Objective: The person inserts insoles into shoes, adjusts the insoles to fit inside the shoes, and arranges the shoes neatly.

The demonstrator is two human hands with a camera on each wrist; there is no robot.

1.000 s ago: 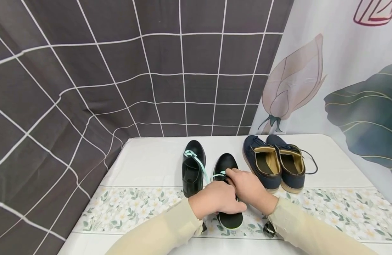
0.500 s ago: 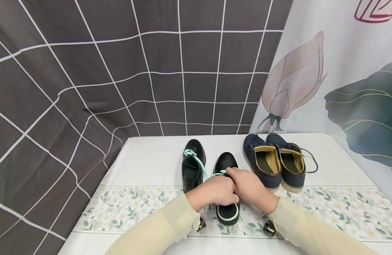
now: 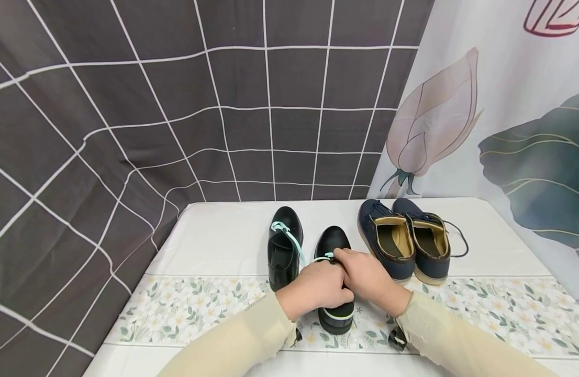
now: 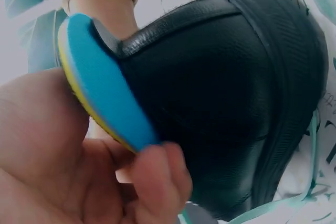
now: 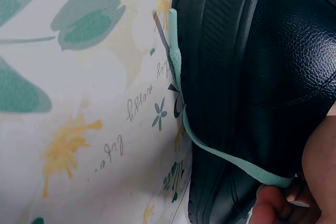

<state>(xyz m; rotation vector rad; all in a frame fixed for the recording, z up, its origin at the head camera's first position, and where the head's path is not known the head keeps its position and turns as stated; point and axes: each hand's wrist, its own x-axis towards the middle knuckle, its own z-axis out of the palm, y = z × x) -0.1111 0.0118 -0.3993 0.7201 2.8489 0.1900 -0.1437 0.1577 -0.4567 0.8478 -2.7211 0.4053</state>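
Note:
A black leather shoe (image 3: 335,325) with mint-green laces stands in front of me, toe pointing away. My left hand (image 3: 318,287) holds an insole (image 3: 342,311) at the shoe's opening; most of it is hidden under the hand. In the left wrist view the insole (image 4: 107,77) shows a blue face and a yellow edge, tilted against the shoe's collar. My right hand (image 3: 370,276) grips the same shoe at its throat, fingertips beside the mint lace (image 5: 231,158). The other black shoe (image 3: 285,246), with a mint lace across its opening, stands just to the left.
Two navy shoes (image 3: 404,246) with tan linings stand together at the right, one dark lace trailing out. The table (image 3: 223,235) has a white cover with a floral band. A dark grid curtain (image 3: 233,131) hangs behind.
The insole's rear end, which stuck out over the shoe's heel, has moved forward into the opening with my left hand. More of the heel shows. My right hand stays in place.

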